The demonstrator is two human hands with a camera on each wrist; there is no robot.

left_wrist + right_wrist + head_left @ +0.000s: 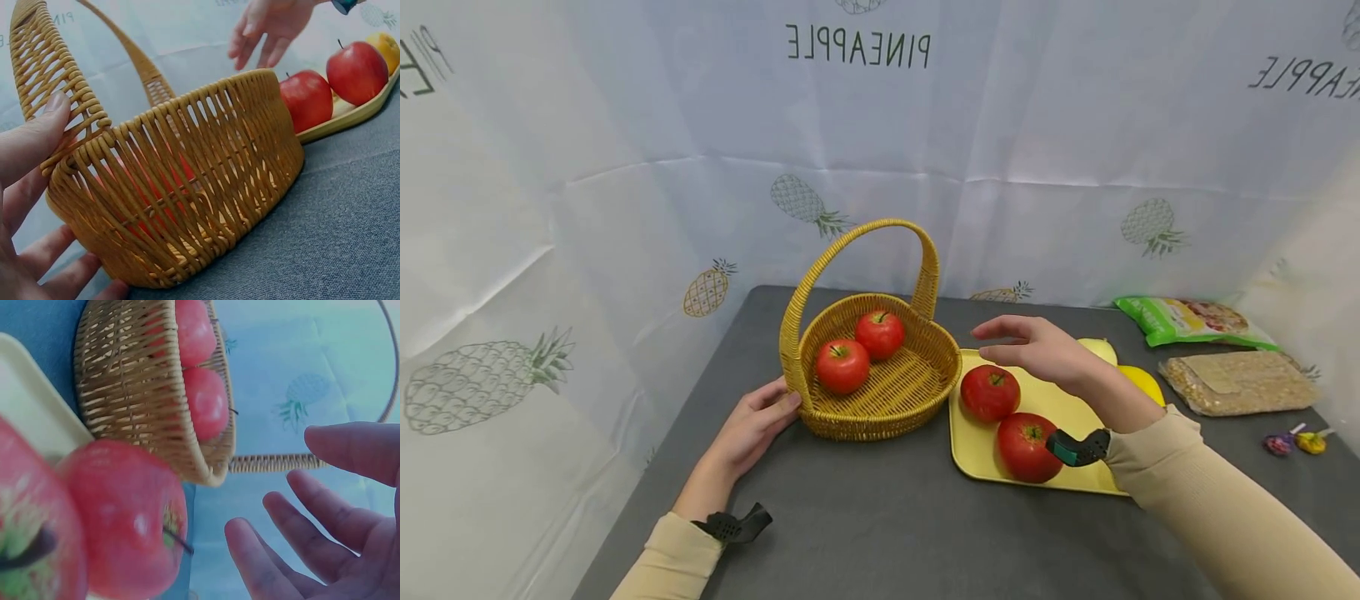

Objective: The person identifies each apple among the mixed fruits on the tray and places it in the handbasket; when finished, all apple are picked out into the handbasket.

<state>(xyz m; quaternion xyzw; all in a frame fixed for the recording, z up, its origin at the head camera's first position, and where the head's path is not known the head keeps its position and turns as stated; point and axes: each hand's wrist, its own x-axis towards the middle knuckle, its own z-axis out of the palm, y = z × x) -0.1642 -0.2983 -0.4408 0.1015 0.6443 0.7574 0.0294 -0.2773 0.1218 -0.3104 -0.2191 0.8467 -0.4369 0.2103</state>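
Note:
A wicker basket (880,427) with a tall arched handle stands on the grey table, two red apples (842,367) inside it. At its left end my left hand (758,425) holds the side, the thumb (57,109) on the foot of the handle and the fingers spread lower along the wall. To the right, my right hand (1033,346) hovers with loosely extended fingers and nothing in it. Below it is a yellow tray (962,454) bearing two more red apples (990,392), which the hand does not touch.
On the tray's far side, a yellow fruit (1141,383) and a pale yellow-green fruit (1099,349) are partly hidden by my right arm. Farther right lie a green food packet (1198,322), a clear bag of grains (1240,383) and two lollipops (1279,443). A pineapple-print curtain (880,125) hangs behind.

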